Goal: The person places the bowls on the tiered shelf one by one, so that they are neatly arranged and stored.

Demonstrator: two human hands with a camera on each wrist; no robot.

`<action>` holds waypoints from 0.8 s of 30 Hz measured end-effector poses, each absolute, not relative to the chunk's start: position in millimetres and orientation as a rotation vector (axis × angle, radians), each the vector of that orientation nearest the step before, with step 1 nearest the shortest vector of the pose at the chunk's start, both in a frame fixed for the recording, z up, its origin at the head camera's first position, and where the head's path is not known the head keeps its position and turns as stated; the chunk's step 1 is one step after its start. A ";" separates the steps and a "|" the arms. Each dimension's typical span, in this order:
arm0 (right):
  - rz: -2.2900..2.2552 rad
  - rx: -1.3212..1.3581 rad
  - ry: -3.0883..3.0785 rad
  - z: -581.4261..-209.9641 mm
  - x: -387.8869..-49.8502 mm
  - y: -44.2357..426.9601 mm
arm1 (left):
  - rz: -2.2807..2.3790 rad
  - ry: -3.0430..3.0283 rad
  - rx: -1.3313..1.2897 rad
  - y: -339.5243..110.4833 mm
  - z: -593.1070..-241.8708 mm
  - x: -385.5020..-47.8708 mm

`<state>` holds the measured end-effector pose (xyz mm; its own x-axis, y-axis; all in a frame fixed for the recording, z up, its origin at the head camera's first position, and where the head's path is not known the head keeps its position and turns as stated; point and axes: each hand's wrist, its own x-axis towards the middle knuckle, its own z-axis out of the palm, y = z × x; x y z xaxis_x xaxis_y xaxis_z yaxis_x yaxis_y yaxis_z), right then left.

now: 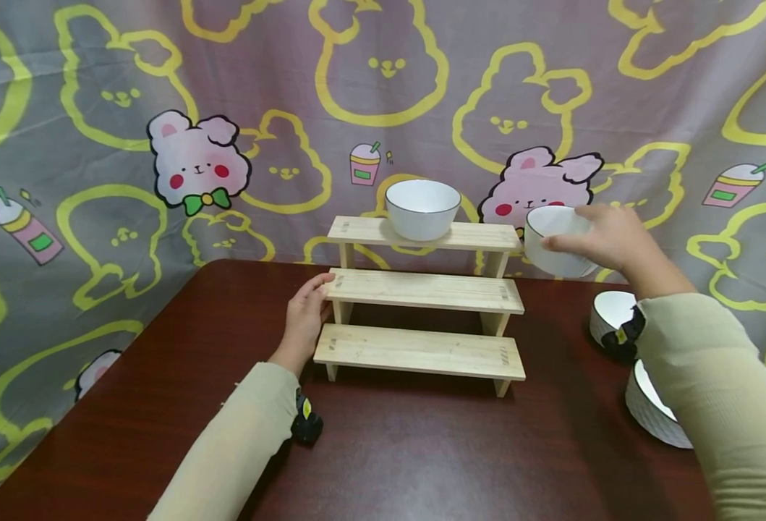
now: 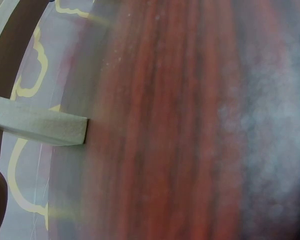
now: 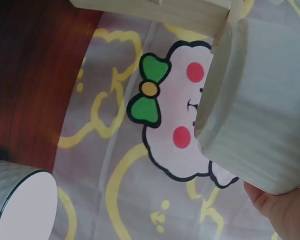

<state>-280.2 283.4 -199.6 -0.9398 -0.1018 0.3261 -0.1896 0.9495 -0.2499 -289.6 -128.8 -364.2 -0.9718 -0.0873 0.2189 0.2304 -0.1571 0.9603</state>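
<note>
A three-tier wooden stand point(image 1: 422, 287) stands on the dark red table. My left hand point(image 1: 302, 318) touches the left end of its middle shelf, fingers at the edge. On the top shelf sits a white bowl point(image 1: 423, 210) with a dark rim, upright. My right hand point(image 1: 610, 235) grips a smaller white bowl point(image 1: 555, 242) by its side, tilted in the air just right of the top shelf. In the right wrist view this held bowl point(image 3: 265, 110) shows its ribbed outside, with the thumb on its wall. The left wrist view shows a wooden support of the stand point(image 2: 45, 122) but little of the hand.
Two more white bowls stand on the table at the right: a small one point(image 1: 610, 315) and a larger one point(image 1: 656, 409), partly hidden by my right sleeve. A patterned curtain point(image 1: 383, 87) hangs behind the table point(image 1: 422, 449).
</note>
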 end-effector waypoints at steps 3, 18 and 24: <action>0.399 0.230 -2.774 -197.1 -279.7 280.4 | -2.238 -1.895 -0.174 -129.4 -364.3 -289.1; 0.493 0.204 -2.818 -183.6 -283.5 264.2 | -2.241 -1.909 -0.172 -131.9 -363.3 -287.7; 0.517 0.232 -2.795 -183.6 -285.1 253.3 | -2.247 -1.901 -0.170 -130.5 -363.8 -288.2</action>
